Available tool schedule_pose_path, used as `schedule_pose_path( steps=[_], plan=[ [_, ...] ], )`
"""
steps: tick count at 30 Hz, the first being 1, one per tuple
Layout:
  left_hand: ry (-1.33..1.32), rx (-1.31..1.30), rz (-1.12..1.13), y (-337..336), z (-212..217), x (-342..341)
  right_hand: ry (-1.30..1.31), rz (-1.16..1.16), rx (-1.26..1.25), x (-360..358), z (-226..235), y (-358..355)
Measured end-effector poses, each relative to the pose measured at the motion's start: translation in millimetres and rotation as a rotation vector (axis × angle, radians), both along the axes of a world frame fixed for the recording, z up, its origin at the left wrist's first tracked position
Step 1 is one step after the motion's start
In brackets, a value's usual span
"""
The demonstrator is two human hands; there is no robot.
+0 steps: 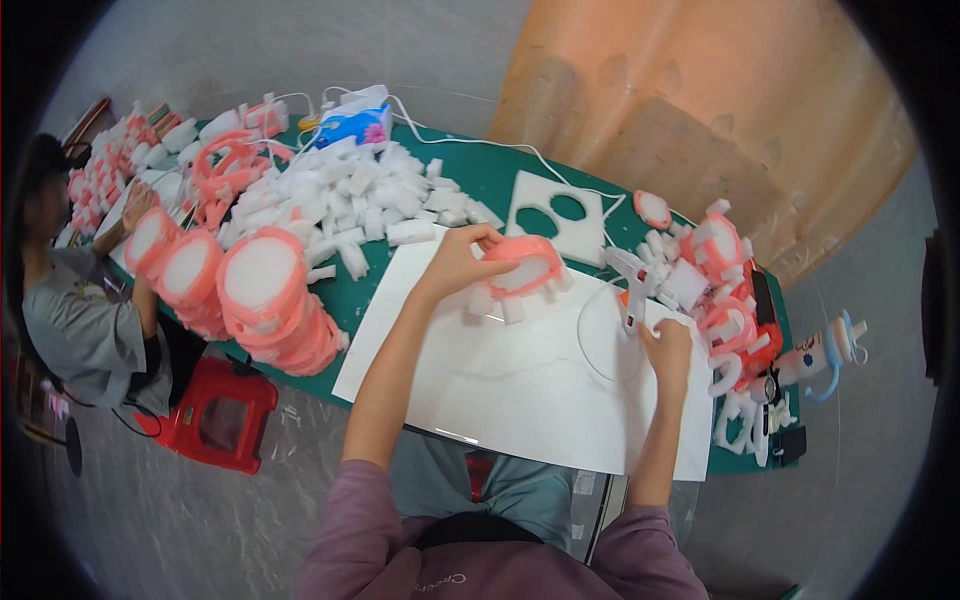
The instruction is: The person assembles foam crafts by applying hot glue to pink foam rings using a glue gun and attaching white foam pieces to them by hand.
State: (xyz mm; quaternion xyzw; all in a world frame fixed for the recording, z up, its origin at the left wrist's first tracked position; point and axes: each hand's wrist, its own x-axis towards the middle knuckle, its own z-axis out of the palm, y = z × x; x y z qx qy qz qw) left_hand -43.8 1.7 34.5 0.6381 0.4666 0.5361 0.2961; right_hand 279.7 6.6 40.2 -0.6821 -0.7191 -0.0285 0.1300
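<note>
My left hand point(464, 262) is closed on the left edge of a pink-rimmed foam piece point(530, 270) with a white oval middle. Small white foam blocks stick out from its lower side, over a white board point(470, 370). Off to the right, my right hand point(668, 350) grips the handle of a white glue gun point(632, 285), its nozzle end toward the far side. A thin cord loops beside the gun. Between the two hands there is a gap, and the gun is apart from the foam piece.
Stacks of pink-and-white foam pieces point(265, 275) and a heap of white foam blocks point(350, 195) lie left. A foam sheet with round holes point(555, 215) lies beyond my hands; more foam parts point(720, 250) and a bottle point(810, 355) are right. Another person point(85, 310) works at far left.
</note>
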Motion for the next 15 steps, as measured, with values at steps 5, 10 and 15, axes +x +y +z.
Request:
schedule_pose_path(
  steps=[5, 10, 15],
  plan=[
    [-0.05, -0.044, -0.044, 1, -2, 0, 0.622, 0.623, 0.019, -99, 58, -83],
    [-0.059, -0.037, -0.032, 2, -3, -1, 0.604, 1.156, 0.039, -217, 24, -104],
    [-0.113, 0.091, -0.032, 8, -9, -1, 0.16, 1.099, -0.017, -309, -19, -66]
  ],
)
